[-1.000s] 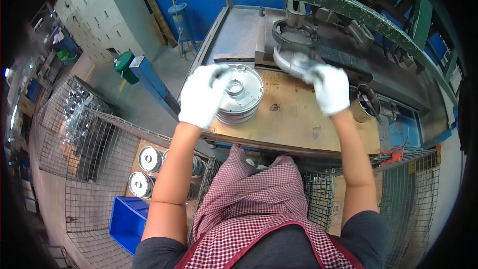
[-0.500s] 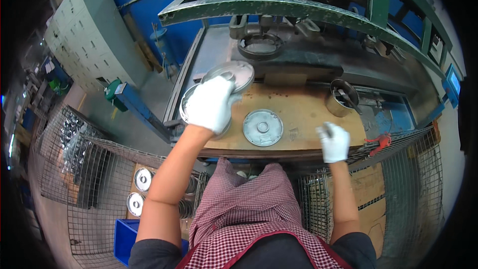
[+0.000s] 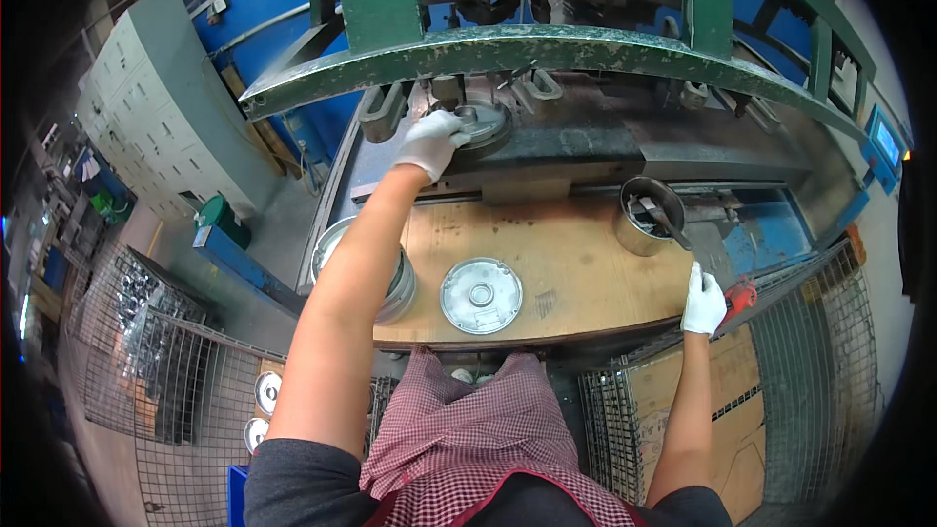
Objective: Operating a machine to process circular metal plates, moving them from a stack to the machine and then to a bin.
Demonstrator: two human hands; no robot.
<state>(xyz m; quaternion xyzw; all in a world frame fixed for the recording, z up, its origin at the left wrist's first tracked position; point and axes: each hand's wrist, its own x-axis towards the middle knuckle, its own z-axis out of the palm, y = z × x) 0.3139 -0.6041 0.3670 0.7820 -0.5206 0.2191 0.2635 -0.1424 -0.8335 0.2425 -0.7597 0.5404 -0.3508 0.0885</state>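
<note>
White-gloved hands [image 3: 705, 304]; dark grey short sleeves [image 3: 301, 480]; maroon-and-white checked apron [image 3: 468, 420].

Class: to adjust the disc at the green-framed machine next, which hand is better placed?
Probably the left hand: it is at the disc, whereas the right hand is farther away, near the red object.

Left hand [image 3: 429, 144] extended far forward, right hand [image 3: 704, 304] nearer

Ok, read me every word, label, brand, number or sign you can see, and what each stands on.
No text is readable.
Blue-framed screen: too small and blurred.
Silvery metal disc lying on the wooden benchtop: faint marks, too small to read.
Grey cabinet: small patches, none legible.
</note>
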